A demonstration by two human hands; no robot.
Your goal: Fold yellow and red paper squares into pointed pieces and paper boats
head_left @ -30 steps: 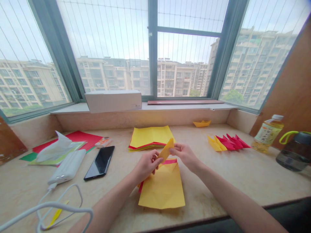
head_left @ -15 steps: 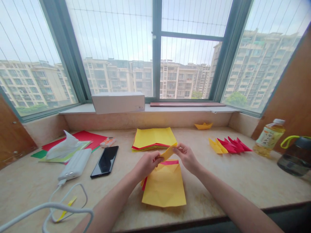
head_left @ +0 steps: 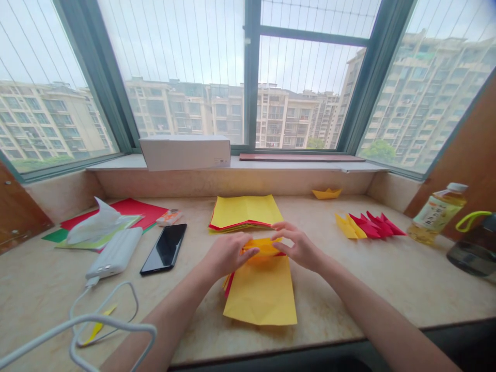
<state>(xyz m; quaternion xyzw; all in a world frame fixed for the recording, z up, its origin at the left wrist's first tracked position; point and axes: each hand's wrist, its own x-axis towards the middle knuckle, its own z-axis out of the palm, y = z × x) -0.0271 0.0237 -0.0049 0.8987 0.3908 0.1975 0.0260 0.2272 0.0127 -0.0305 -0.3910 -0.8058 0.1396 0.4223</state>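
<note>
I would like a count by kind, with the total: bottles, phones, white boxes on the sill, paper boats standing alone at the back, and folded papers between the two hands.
Bottles (drink bottle, dark bottle): 2
Phone: 1
White box: 1
Lone paper boat: 1
Folded paper between left hand and right hand: 1
Total: 6

teal-framed windows (head_left: pixel 252 77), pale sky (head_left: pixel 182 46), beige counter (head_left: pixel 391 268), wooden panel (head_left: pixel 470 150)
</note>
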